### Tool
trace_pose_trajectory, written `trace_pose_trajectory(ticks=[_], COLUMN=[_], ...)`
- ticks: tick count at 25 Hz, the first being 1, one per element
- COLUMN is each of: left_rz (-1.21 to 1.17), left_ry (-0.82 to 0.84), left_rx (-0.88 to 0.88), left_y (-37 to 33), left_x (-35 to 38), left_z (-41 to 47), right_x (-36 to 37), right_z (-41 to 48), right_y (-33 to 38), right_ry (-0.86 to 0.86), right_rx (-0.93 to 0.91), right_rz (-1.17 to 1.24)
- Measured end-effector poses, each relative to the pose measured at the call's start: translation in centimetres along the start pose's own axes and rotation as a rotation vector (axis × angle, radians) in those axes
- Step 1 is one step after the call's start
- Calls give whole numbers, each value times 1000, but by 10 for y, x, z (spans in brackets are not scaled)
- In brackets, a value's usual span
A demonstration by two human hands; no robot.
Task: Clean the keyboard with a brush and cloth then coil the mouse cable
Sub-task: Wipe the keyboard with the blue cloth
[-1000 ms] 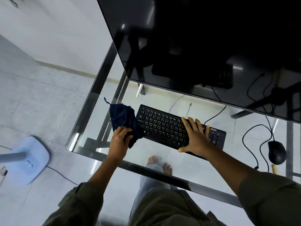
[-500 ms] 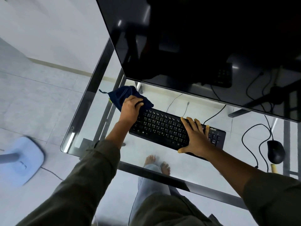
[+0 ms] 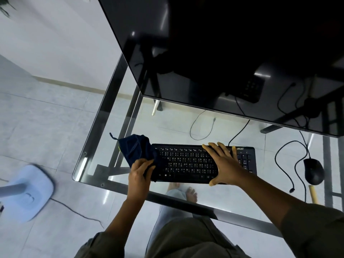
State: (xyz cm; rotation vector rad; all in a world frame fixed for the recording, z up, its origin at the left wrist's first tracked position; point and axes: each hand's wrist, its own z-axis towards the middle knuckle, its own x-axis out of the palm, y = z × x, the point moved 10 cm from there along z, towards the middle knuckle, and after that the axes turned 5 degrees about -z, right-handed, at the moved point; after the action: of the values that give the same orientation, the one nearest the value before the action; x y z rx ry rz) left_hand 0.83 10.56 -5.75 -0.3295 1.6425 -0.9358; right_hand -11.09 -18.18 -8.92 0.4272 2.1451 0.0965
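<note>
The black keyboard (image 3: 186, 164) lies in the middle of the frame on the glass surface (image 3: 176, 125). The left hand (image 3: 140, 175) has its fingers curled round a dark blue cloth (image 3: 135, 148) at the keyboard's left end. The right hand (image 3: 223, 162) lies flat, fingers straight, on the keys further right. The black mouse (image 3: 314, 171) sits well apart, near the right edge.

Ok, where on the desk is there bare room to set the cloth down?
Bare glass lies left of the cloth toward the desk corner, and along the near edge before the keyboard. Right of it is crowded: mouse and looped cable.
</note>
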Motion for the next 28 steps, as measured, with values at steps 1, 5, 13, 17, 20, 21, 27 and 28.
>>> trace_pose_trajectory(ticks=[1, 5, 13, 17, 20, 21, 27, 28], left_rz=[4, -11, 159, 214, 206, 202, 140, 121], left_ry=[10, -58, 127, 118, 144, 156, 295, 334], left_rx=[-1, -58, 174, 70, 39, 44, 260, 316], left_y=[-1, -10, -49, -19, -17, -23, -143, -174], left_x=[0, -1, 29, 3, 11, 18, 133, 161], left_z=[2, 46, 78, 86, 89, 92, 81, 72], right_x=[0, 1, -3, 12, 37, 41, 44, 44], right_z=[0, 1, -11, -66, -103, -107, -101, -100], right_y=[0, 2, -3, -59, -92, -95, -93, -93], right_ry=[-3, -22, -68, -310, -373, -383, -418, -419], right_rx=[2, 0, 71, 494, 620, 614, 595, 596], right_rz=[-3, -11, 57, 308, 472, 484, 555, 552])
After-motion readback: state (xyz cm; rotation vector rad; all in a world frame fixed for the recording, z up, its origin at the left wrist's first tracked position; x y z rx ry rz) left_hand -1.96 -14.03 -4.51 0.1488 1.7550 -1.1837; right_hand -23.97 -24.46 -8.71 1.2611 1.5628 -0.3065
